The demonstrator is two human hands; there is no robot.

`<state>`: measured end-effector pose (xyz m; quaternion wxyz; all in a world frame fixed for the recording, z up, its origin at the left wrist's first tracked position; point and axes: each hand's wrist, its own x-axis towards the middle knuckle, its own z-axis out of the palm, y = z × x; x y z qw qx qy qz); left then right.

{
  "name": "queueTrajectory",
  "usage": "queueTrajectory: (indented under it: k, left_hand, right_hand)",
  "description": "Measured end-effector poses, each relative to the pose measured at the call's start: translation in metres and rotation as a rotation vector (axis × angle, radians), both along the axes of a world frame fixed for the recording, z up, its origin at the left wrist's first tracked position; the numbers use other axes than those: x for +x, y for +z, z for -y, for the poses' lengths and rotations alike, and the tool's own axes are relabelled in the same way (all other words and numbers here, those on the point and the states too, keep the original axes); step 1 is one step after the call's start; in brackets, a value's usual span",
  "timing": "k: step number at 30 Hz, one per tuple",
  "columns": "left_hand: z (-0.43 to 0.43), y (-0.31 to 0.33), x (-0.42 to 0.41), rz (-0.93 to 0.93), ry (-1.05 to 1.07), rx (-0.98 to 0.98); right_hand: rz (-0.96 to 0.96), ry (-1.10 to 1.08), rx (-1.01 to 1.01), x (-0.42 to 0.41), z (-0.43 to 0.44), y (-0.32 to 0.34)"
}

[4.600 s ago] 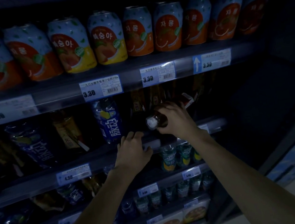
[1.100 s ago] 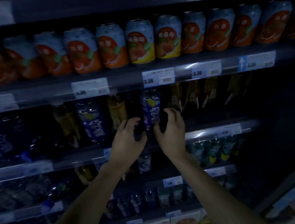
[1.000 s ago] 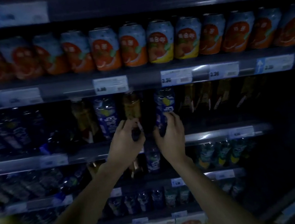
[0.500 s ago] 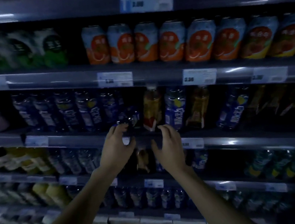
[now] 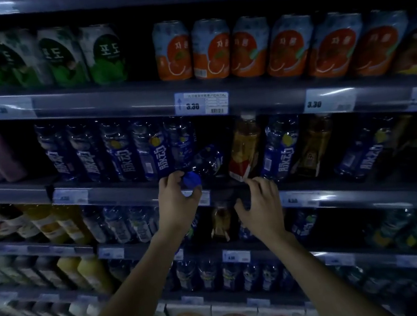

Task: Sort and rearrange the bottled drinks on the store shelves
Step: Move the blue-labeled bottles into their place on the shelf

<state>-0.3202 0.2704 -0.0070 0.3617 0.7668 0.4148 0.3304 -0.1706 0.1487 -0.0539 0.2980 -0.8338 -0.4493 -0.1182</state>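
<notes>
From the head view, we see the left hand clasped around the neck of a tipped blue bottle, its fingers curled just behind the blue cap. The right hand holds nothing. Its fingers are loose and slightly bent, and it hovers just in front of the shelf rail.

The bottle is not upright. Its long axis runs from the cap, nearest us at the shelf's front edge, up and away to the right, with the base pointing into the dark far part of the shelf. It sits in the gap between the row of blue bottles on the left and the yellow tea bottle on the right, which leans slightly. We cannot tell whether its base rests on the shelf board or is lifted.

This is the relation we think matters for the next move: the cap end is already in the left hand, so that is the nearer hand, and the matching row stands directly left of it. We judge that the bottle needs to be swung upright about its neck and set at the right end of that row. The right hand is just below the tea bottle — close enough to steady it. Another blue bottle stands among the tea bottles further right, probably still to be sorted.
</notes>
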Motion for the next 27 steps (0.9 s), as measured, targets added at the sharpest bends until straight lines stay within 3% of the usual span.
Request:
queueTrajectory:
  k: [10, 18, 27]
  left_hand:
    - [-0.009, -0.007, 0.01, 0.037, 0.043, -0.01]
    - [-0.01, -0.008, 0.018, 0.142, 0.109, -0.124]
    - [0.002, -0.007, 0.009, 0.347, 0.181, -0.094]
  right_hand:
    - [0.04, 0.008, -0.037, 0.0, 0.002, 0.0]
    - [0.055, 0.017, -0.04, 0.0, 0.003, 0.0]
    - [0.064, 0.029, -0.073, 0.003, 0.004, -0.001]
